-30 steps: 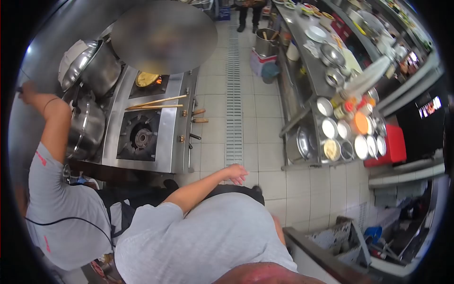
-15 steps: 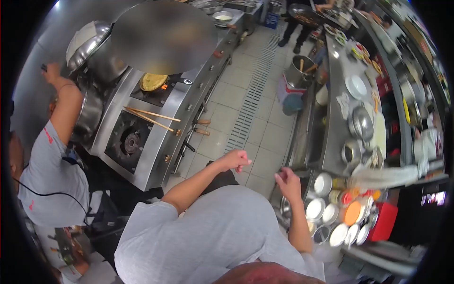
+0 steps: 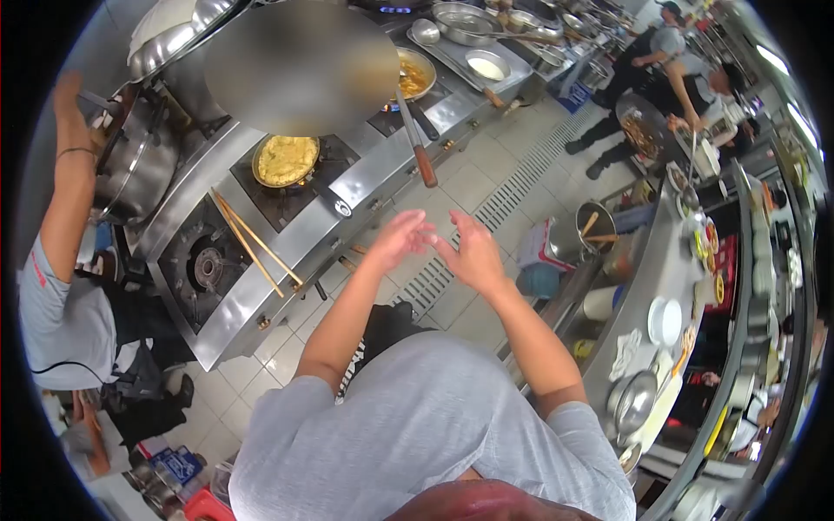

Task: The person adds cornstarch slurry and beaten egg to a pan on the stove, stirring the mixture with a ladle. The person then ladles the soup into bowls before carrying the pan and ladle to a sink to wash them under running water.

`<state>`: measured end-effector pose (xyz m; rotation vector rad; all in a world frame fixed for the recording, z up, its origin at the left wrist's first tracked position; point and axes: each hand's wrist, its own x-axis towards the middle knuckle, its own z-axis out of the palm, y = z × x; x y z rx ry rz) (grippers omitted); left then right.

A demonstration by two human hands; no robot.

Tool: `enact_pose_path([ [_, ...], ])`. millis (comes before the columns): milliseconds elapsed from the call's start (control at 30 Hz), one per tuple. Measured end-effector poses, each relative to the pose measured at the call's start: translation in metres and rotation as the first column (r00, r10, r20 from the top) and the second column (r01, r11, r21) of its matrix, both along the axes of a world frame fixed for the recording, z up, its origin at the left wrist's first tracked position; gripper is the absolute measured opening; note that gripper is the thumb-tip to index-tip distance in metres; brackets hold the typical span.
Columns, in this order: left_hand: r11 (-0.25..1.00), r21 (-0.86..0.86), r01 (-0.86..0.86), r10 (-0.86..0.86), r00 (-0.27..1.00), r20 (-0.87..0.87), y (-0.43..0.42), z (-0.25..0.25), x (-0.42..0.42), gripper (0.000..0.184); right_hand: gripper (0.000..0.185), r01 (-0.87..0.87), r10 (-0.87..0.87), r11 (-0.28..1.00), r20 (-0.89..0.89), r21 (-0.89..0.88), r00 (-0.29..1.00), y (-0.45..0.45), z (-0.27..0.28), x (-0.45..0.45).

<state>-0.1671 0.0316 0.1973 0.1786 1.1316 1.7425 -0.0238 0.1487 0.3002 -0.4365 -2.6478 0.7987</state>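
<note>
Left hand [image 3: 400, 241] and right hand [image 3: 473, 253] are held spread; the omelette [image 3: 288, 160], seemingly being fried at ten o'clock, must first be reached.

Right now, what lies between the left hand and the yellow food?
In the head view, the pan handle and the stove's steel edge lie between the left hand and the yellow food.

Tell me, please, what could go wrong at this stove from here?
The pan handle points toward the front edge of the stove, so the left hand might bump it.
The yellow food may burn if left, since flame seems to show beside its pan.
The chopsticks have ends at the front edge and could be brushed off.
</note>
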Motion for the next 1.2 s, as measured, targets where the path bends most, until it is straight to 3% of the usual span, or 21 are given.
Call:
enact_pose_path([
  [200, 0.985, 0.017, -0.169, 0.166, 0.980, 0.110, 0.075, 0.000, -0.042, 0.034, 0.056, -0.084, 0.092, 0.985, 0.049, -0.149, 0.995, 0.079, -0.017, -0.073],
  [300, 0.974, 0.044, -0.222, 0.223, 0.975, -0.010, 0.086, 0.006, -0.036, 0.043, 0.058, -0.129, 0.160, 0.950, 0.089, -0.285, 0.983, 0.106, -0.019, -0.097],
  [433, 0.955, -0.001, -0.298, 0.296, 0.949, -0.108, 0.115, 0.042, -0.027, 0.035, 0.059, -0.182, 0.296, 0.845, 0.158, -0.503, 0.942, 0.157, -0.006, -0.136],
  [533, 0.941, -0.077, -0.330, 0.315, 0.935, -0.162, 0.148, 0.055, -0.018, 0.031, 0.045, -0.259, 0.352, 0.821, 0.095, -0.510, 0.931, 0.198, -0.019, -0.180],
  [633, 0.940, -0.088, -0.331, 0.305, 0.926, -0.225, 0.182, 0.052, -0.007, 0.033, 0.034, -0.099, 0.382, 0.675, 0.232, -0.731, 0.894, 0.232, -0.036, -0.223],
  [733, 0.955, -0.110, -0.276, 0.241, 0.936, -0.258, 0.192, 0.047, 0.001, 0.034, 0.033, 0.015, 0.356, 0.800, 0.493, -0.600, 0.794, 0.260, 0.011, -0.231],
  [833, 0.942, -0.171, -0.289, 0.235, 0.931, -0.280, 0.174, 0.033, 0.001, 0.035, 0.039, 0.037, 0.267, 0.837, 0.467, -0.547, 0.843, 0.290, 0.012, -0.238],
  [933, 0.887, -0.206, -0.413, 0.369, 0.903, -0.221, 0.153, 0.004, -0.010, 0.035, 0.036, -0.139, 0.315, 0.911, 0.436, -0.389, 0.843, 0.320, 0.005, -0.239],
  [1033, 0.844, -0.244, -0.478, 0.428, 0.873, -0.233, 0.151, -0.011, -0.032, 0.037, 0.042, -0.179, 0.281, 0.941, 0.370, -0.287, 0.885, 0.340, 0.010, -0.238],
  [1133, 0.830, -0.246, -0.500, 0.451, 0.862, -0.232, 0.159, -0.009, -0.047, 0.041, 0.031, -0.176, 0.249, 0.960, 0.378, -0.217, 0.892, 0.356, 0.019, -0.244],
  [1200, 0.822, -0.255, -0.509, 0.457, 0.857, -0.238, 0.170, -0.008, -0.055, 0.042, 0.028, -0.369, 0.333, 0.928, 0.321, 0.053, 0.886, 0.387, -0.001, -0.263],
])
